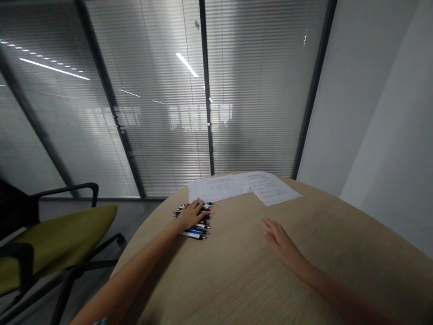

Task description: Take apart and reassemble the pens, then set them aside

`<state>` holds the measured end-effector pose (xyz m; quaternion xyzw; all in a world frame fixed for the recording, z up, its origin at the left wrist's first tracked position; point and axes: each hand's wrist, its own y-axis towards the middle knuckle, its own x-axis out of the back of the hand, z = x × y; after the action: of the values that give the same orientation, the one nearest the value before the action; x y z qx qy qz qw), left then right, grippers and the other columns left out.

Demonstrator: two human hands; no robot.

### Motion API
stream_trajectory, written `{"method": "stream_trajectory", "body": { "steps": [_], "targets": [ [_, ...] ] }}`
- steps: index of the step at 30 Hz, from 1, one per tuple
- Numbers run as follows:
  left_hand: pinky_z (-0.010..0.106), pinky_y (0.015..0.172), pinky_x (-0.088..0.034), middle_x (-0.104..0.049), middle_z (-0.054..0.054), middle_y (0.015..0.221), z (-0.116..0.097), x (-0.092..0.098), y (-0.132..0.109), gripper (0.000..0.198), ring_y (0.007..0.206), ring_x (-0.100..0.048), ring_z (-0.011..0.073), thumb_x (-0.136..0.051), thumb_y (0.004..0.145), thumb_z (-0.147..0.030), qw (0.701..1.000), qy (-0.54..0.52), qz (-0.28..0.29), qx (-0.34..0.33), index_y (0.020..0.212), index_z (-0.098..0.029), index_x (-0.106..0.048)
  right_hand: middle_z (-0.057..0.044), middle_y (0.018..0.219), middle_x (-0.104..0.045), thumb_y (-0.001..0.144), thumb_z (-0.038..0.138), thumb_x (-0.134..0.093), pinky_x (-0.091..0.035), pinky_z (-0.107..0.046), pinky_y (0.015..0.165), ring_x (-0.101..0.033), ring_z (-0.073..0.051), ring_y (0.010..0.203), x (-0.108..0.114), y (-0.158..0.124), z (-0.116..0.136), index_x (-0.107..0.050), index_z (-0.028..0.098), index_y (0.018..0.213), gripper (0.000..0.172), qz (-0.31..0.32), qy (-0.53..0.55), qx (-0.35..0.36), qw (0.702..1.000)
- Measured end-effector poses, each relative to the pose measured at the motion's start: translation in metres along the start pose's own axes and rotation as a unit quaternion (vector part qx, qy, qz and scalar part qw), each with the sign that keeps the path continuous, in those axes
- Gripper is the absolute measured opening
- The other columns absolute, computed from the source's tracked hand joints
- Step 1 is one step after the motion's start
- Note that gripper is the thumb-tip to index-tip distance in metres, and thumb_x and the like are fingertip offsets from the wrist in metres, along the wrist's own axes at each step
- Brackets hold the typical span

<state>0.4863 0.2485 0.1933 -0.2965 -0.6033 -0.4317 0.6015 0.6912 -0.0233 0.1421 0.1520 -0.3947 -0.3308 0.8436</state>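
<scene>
My left hand [190,215] lies flat over a group of pens [198,231] on the left part of the table, fingers spread across them. Several pens lie side by side, roughly crosswise; a blue one and a white one at the near side show best. The hand hides the middle of the group. Over the wooden tabletop to the right, my right hand [278,239] is held with fingers stretched out and nothing in them. Whether it touches the table I cannot tell.
Printed paper sheets [221,187] overlap at the far edge of the round wooden table [230,271]. A chair [67,230] with a yellow-green seat and black armrests stands at the left. Behind the table is a glass partition [253,99] with blinds, and a white wall [379,113] rises at the right.
</scene>
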Motion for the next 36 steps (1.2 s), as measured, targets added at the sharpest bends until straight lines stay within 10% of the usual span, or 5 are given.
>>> {"method": "stream_trajectory", "body": {
  "steps": [24,36],
  "targets": [
    [0.039,0.1,-0.02,-0.024,0.015,0.136,-0.012,0.009,-0.019,0.052,0.125,-0.021,0.0242,-0.025,0.086,-0.038,0.999,-0.026,0.029,0.027,0.128,-0.008,-0.03,-0.01,0.115,-0.049,0.081,0.03,-0.036,-0.031,-0.04,0.097,-0.041,-0.02,0.111,0.001,-0.002,0.001,-0.044,0.019,0.114,0.036,0.027,-0.035,0.021,0.999],
    [0.041,0.1,-0.019,-0.02,0.01,0.138,-0.025,0.081,-0.07,0.088,0.125,-0.02,0.0281,-0.058,0.061,-0.056,0.969,-0.127,0.194,-0.081,0.132,-0.022,-0.02,-0.011,0.116,-0.049,0.082,0.031,-0.035,-0.031,-0.041,0.097,-0.042,-0.02,0.111,0.001,-0.003,0.003,-0.044,0.018,0.115,0.037,0.044,-0.046,0.024,0.998]
  ]
}}
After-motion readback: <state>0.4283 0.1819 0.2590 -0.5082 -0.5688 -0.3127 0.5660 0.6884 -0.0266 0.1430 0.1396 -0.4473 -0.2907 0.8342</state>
